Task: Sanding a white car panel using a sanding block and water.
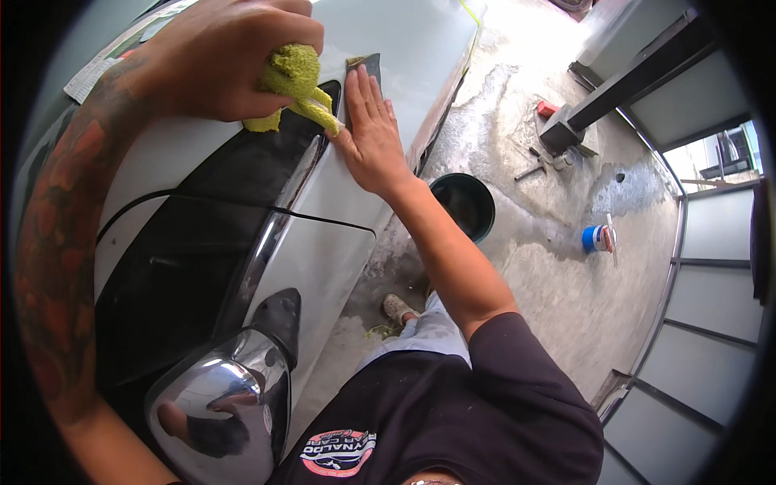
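My left hand (234, 61) is closed around a yellow-green microfibre cloth (293, 71) above the car's side. The cloth's twisted tail hangs down to the thumb of my right hand (372, 149). My right hand lies flat on the pale car panel (420, 48), fingers together and stretched out. Under its fingertips is a folded dark grey piece of sandpaper (369, 66), mostly covered, with one corner sticking out. Beside both hands are the dark side window (218, 178) and its chrome trim (301, 174).
A chrome side mirror (218, 396) juts out close to my body. On the wet concrete floor stand a dark bucket (485, 210) and a blue-and-white tub (594, 238). Farther off are a dark post (630, 77), a red block (547, 108) and several small tools (531, 166).
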Demonstrator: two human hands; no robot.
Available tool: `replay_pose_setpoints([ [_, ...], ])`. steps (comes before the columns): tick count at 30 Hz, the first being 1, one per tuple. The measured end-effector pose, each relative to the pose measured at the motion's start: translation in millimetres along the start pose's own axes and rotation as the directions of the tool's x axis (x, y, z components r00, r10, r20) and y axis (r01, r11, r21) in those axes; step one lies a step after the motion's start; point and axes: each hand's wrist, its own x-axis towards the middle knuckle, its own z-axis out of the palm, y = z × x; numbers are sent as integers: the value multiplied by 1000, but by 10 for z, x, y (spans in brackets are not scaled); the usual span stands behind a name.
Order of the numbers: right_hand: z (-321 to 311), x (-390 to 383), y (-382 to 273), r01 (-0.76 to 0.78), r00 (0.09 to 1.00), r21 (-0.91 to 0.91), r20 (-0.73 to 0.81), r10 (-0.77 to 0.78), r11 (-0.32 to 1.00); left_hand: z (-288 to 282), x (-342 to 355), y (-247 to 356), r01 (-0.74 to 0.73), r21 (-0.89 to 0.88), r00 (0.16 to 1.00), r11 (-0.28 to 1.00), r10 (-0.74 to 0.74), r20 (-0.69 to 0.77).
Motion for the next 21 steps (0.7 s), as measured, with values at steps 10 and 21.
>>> replay_pose_setpoints([
  [10, -107, 81, 173, 143, 989, -105, 43, -140, 984, 37, 1, -71, -52, -28, 999, 998, 52, 7],
  [21, 438, -797, 32, 33, 998, -21, 55, -32, 999, -139, -201, -36, 25, -88, 995, 996, -16, 97],
])
